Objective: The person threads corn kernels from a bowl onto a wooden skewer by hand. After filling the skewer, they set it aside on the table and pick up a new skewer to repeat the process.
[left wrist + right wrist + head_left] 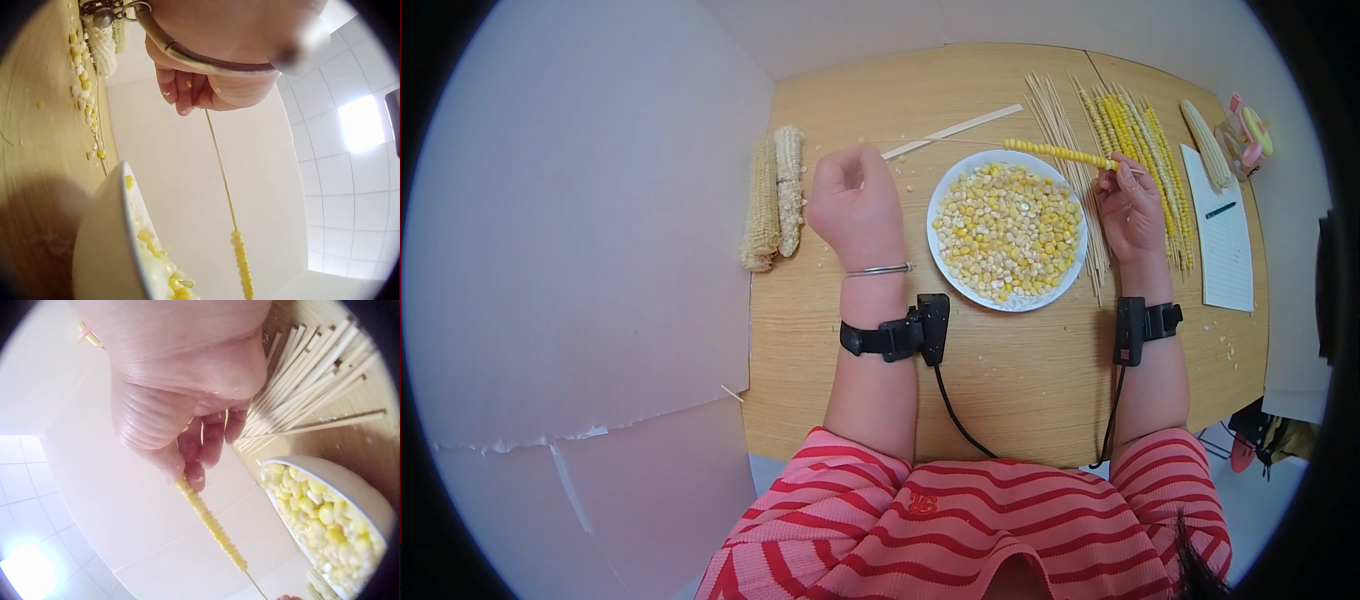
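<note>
A thin skewer [219, 156] runs between the two hands above a white bowl [937, 262] of loose corn kernels [1007, 235]. Yellow kernels [1055, 152] are threaded in a row on its right part; the left part is bare. The left hand [855, 205] has its fingers curled and pinches the bare end, as the left wrist view shows. With thumb and fingertips the right hand [1130, 215] grips the other end, at the last kernels of the row [209, 522].
Stripped cobs [775, 200] lie at the left, by a flat strip [955, 132]. Right of the bowl are bare skewers [1060, 120] and filled skewers [1145, 130]. Farther right are a paper [1225, 245] with a pen [1221, 210], a cob [1205, 145] and a pink-lidded container [1250, 135].
</note>
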The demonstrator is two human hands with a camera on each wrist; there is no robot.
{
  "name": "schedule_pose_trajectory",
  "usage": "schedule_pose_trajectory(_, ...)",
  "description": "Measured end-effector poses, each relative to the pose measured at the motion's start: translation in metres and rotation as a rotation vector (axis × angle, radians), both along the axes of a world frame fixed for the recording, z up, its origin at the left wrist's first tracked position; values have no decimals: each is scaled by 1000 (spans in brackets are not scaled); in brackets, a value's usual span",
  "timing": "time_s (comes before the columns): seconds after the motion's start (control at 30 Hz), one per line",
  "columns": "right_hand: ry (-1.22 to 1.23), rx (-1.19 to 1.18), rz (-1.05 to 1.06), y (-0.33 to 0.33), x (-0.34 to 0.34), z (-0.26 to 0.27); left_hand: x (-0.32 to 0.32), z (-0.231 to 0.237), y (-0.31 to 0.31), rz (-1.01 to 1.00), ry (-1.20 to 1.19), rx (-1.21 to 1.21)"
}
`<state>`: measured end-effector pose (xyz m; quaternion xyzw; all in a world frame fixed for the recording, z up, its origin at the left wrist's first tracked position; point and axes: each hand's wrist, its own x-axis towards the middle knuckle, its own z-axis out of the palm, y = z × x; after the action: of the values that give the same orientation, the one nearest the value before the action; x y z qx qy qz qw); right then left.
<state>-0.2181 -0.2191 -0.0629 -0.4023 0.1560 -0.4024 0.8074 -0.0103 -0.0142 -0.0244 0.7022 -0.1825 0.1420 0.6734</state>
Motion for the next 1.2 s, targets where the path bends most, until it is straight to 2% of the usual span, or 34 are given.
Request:
schedule_pose_trajectory(0.4, 0, -14, 11, 0, 0, 0, -1, -3, -3, 8, -84, 44)
schedule_pose_trajectory(0.6, 36, -54, 31, 4, 1, 1, -17, -2, -15, -85, -70, 2)
schedule_pose_trajectory(0.7, 28, -60, 39, 6, 2, 3, -26, 1, -18, -175, -68, 59)
schedule_pose_trajectory(0.8, 29, -61, 49, 6, 2, 4, -31, -1, -22, -270, -59, 45)
schedule_pose_trajectory(0.87, 37, -60, 46, 6, 2, 3, -33, -3, -26, -409, -19, -20)
schedule_pose_trajectory(0.97, 30, -64, 73, 6, 2, 2, -40, 2, -26, -529, 18, 54)
schedule_pose_trajectory(1.2, 27, -58, 67, 7, 2, 4, -45, 6, -28, -531, 12, 109)
